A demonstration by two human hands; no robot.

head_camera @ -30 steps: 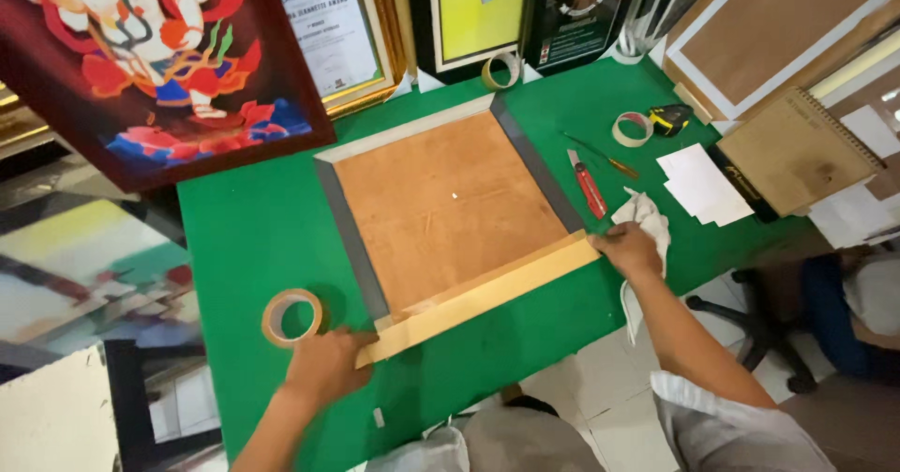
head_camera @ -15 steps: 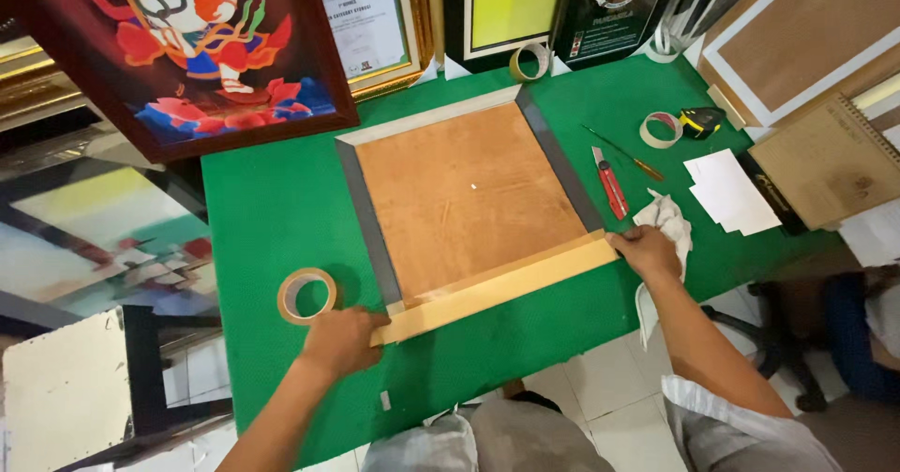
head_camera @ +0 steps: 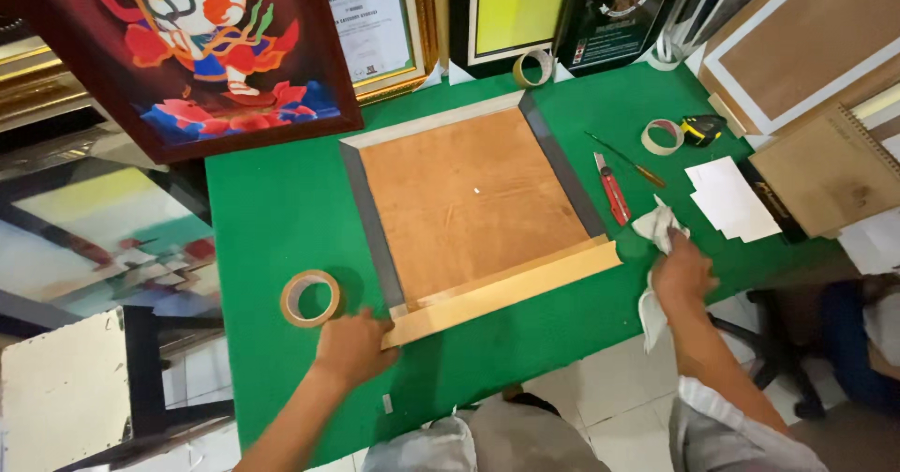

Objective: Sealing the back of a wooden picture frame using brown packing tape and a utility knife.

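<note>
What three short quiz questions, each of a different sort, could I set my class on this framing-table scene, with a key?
1. True or false: the left hand rests at the near left corner of the frame.
2. What does the right hand hold? A) white cloth B) a hammer C) a paintbrush
3. Fill in: the tape roll nearest the left hand lies on the ____ table cover.

Key: 1 true; 2 A; 3 green.

— What lies on the green table?
— A square picture frame (head_camera: 478, 211), face down, brown backing board up, grey sides, pale wooden near edge.
— And the cloth?
— A white rag (head_camera: 653, 238), crumpled beside its right corner.
</note>
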